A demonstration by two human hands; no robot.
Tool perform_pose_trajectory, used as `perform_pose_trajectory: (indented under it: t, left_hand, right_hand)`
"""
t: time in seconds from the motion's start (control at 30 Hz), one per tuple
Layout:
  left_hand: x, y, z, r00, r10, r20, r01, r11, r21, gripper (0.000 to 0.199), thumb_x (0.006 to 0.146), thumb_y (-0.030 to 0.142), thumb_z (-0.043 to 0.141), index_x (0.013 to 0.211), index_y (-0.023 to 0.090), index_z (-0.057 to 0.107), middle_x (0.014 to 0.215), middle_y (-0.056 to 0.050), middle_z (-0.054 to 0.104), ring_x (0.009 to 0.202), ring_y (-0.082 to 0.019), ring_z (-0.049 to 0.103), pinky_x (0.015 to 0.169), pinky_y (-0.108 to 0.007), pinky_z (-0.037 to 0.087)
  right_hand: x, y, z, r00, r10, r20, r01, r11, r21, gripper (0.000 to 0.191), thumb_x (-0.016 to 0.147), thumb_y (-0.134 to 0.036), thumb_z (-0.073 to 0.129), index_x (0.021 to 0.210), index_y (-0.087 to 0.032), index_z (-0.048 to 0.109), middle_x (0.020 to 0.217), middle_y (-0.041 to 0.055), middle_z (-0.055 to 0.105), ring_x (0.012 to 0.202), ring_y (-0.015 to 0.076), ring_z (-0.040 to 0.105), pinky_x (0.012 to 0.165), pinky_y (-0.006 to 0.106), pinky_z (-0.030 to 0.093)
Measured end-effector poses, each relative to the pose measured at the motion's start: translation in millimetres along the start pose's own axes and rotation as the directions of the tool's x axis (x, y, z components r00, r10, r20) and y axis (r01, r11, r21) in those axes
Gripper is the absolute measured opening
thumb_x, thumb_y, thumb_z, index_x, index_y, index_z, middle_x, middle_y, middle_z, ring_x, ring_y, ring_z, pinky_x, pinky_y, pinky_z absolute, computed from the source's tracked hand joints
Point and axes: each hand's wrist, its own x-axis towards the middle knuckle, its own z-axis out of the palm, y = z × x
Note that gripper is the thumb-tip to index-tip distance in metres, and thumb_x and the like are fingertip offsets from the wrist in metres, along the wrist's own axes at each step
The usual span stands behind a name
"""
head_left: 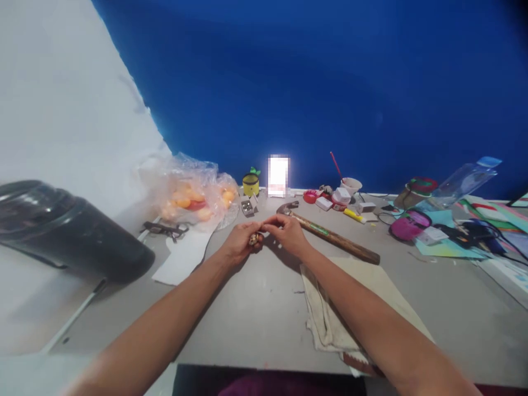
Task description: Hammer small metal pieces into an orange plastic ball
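Note:
My left hand (238,242) is closed around a small gold-coloured metal piece (254,238) with dark gaps in it; its exact kind is too small to make out. The fingers of my right hand (289,235) are pinched together and meet the left fingertips just above the table. Whatever the right fingers may grip is hidden. Just behind the right hand lies a claw hammer (336,236) with a wooden handle, slanting down to the right. A small open box (247,207) with shiny bits sits beyond the left hand.
Folded cream cloth (367,280) lies under my right forearm. On the left are a dark cylinder (103,236), glasses (167,230), white paper (181,258) and a plastic bag with orange items (190,198). Along the back stand a yellow pot (251,185), a cup (351,186) and a bottle (466,181).

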Motion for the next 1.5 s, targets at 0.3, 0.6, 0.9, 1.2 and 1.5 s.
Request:
perform_pose_trajectory:
  t: [0.3,0.6,0.9,1.2,1.5]
  left_hand:
    - [-6,4,-5.1,0.993,0.09,0.07,-0.081,0.988,-0.13,0.036,0.067,0.003,0.08,0.101,0.014,0.073,0.091,-0.007,0.076,0.085,-0.017,0.073,0.081,-0.031,0.059]
    - [-7,-1,-8.3,0.983,0.168,0.076,-0.168,0.986,-0.008,0.052,0.069,0.019,0.095,0.114,0.017,0.07,0.091,-0.003,0.075,0.076,-0.016,0.072,0.071,-0.03,0.058]
    - [-5,3,-12.8,0.988,0.097,0.119,-0.084,0.99,-0.109,0.058,0.07,0.014,0.093,0.123,0.021,0.07,0.1,-0.003,0.075,0.081,-0.017,0.074,0.068,-0.027,0.059]
    - [-6,7,-13.3,0.99,0.075,0.116,-0.056,0.986,-0.157,0.05,0.075,0.017,0.091,0.122,0.021,0.074,0.097,-0.004,0.074,0.073,-0.013,0.068,0.062,-0.024,0.054]
    - [-7,4,-12.0,0.985,0.095,0.144,-0.08,0.991,-0.104,0.054,0.072,0.018,0.094,0.123,0.021,0.074,0.085,-0.001,0.069,0.072,-0.012,0.065,0.062,-0.022,0.051]
  right_hand:
    - [6,11,-14,0.942,0.33,0.067,-0.326,0.841,0.432,0.04,0.054,-0.039,0.1,0.078,-0.018,0.074,0.067,-0.0001,0.07,0.058,0.0113,0.059,0.053,0.024,0.049]
    - [7,20,-20,0.884,0.356,0.304,-0.467,0.716,0.519,0.045,0.058,-0.04,0.104,0.082,-0.017,0.074,0.078,0.0016,0.075,0.06,0.0094,0.063,0.051,0.019,0.05]
    - [11,22,-26,0.883,0.351,0.311,-0.469,0.677,0.567,0.045,0.059,-0.039,0.104,0.083,-0.018,0.072,0.082,0.0008,0.075,0.062,0.009,0.062,0.052,0.019,0.05]
    - [12,21,-28,0.876,0.339,0.343,-0.481,0.674,0.561,0.043,0.062,-0.037,0.103,0.084,-0.017,0.073,0.079,0.0,0.073,0.06,0.008,0.06,0.053,0.019,0.049]
    - [7,16,-23,0.868,0.324,0.376,-0.49,0.681,0.544,0.044,0.061,-0.04,0.103,0.083,-0.019,0.072,0.078,-0.001,0.073,0.06,0.0081,0.06,0.053,0.019,0.049]
